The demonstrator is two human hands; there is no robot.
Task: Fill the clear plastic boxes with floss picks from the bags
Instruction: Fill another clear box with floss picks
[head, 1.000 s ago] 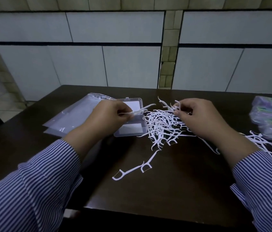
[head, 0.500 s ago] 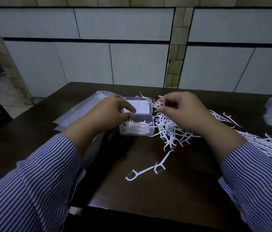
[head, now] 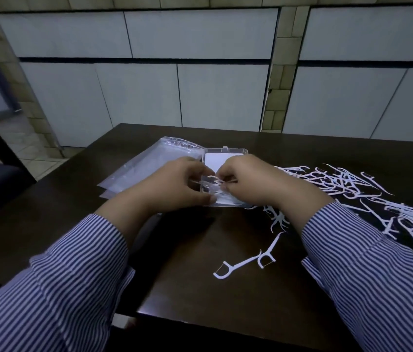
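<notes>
Clear plastic box takes floss picks at dark table

Clear plastic box [head: 225, 158] sits open near the middle of a dark wooden table [head: 190, 288], its raised lid toward the far edge, as a person in striped sleeves works over it. Left hand [head: 175, 185] curls around the box's left side, thumb at its near corner, steadying it. Right hand [head: 248, 181] pinches a white floss pick [head: 215, 179] between thumb and fingertips, directly above the box's tray (what already lies inside is too blurred to tell). Empty clear bags [head: 149, 168] lie flat just left of the box, touching it. Loose floss picks [head: 347, 189] spread across the table's right side toward its right edge, with two stray picks [head: 246, 262] lying apart on bare wood nearer the front edge. Open tabletop remains between the forearms and along the near-left side; a pale panelled wall stands beyond the far edge
</notes>
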